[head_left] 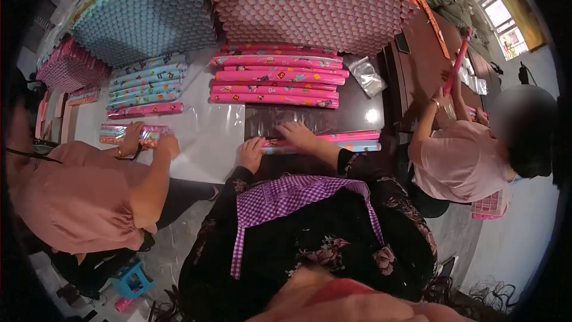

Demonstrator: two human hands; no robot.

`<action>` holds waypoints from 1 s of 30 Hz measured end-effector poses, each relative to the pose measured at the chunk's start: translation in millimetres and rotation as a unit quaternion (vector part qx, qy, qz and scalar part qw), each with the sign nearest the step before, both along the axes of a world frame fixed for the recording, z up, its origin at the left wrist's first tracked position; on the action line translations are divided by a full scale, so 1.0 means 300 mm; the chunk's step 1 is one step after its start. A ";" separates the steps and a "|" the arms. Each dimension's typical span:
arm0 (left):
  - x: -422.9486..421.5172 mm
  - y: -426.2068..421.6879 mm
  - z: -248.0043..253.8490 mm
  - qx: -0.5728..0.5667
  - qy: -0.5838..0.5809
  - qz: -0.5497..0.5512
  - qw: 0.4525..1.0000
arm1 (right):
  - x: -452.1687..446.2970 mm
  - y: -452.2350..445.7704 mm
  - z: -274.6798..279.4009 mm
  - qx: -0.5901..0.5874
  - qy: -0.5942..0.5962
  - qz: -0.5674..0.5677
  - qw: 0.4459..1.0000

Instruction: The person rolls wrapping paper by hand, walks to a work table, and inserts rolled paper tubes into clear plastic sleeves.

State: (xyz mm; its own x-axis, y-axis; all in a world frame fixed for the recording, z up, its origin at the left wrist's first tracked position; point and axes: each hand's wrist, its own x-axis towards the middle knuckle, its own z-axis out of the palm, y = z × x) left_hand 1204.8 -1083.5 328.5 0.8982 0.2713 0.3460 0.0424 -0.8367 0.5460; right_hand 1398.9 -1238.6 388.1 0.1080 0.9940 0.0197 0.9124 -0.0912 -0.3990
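Observation:
A pink roll of wrapping paper (pixel 357 136) and a light blue roll (pixel 363 146) lie side by side along the near table edge. My left hand (pixel 252 154) is curled around their left ends. Across their middle rests my right hand (pixel 298 136), its fingers spread and lying flat on a clear plastic film (pixel 268 120). The film is spread just beyond the rolls, and part of each roll is hidden under my hand. Several patterned pink rolls (pixel 277 77) are lined up farther back on the table.
Large stacks of orange-edged rolls (pixel 310 6) and blue rolls (pixel 155 21) stand at the back. A clear plastic packet (pixel 367 76) lies right of the pink rolls. At left a co-worker (pixel 89 194) handles a wrapped bundle (pixel 113 133); at right another person (pixel 462 158) holds a pink roll (pixel 459 62).

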 end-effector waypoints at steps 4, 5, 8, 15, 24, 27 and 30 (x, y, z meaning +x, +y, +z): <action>-0.001 0.002 -0.010 -0.011 -0.007 -0.001 1.000 | 0.299 0.181 0.252 0.165 -0.007 -0.112 0.980; 0.000 0.001 -0.017 -0.009 -0.012 0.000 1.000 | 0.383 0.243 0.369 0.161 -0.011 -0.148 0.976; -0.002 0.005 -0.046 -0.044 -0.004 0.006 0.999 | 0.579 0.372 0.669 0.325 -0.055 -0.187 0.925; 0.004 -0.007 -0.020 -0.011 0.041 0.014 0.999 | 0.783 0.676 1.068 0.351 -0.285 -0.183 0.873; -0.010 -0.006 -0.011 -0.041 0.009 0.013 0.999 | 0.920 1.040 1.025 0.296 -0.294 -0.218 0.882; -0.017 -0.007 0.002 -0.054 0.020 0.006 0.998 | 0.880 1.044 1.052 0.283 -0.201 -0.260 0.901; -0.014 -0.004 -0.001 -0.060 0.007 0.005 0.998 | 0.853 1.019 1.066 0.183 -0.149 -0.286 0.929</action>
State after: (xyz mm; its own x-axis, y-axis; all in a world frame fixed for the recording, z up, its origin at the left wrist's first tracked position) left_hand 1200.8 -1084.6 328.1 0.9000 0.3185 0.2977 0.0587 -0.7652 0.6411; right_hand 1654.9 -933.0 707.8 0.5523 0.6965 0.4581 0.8310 -0.5038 -0.2359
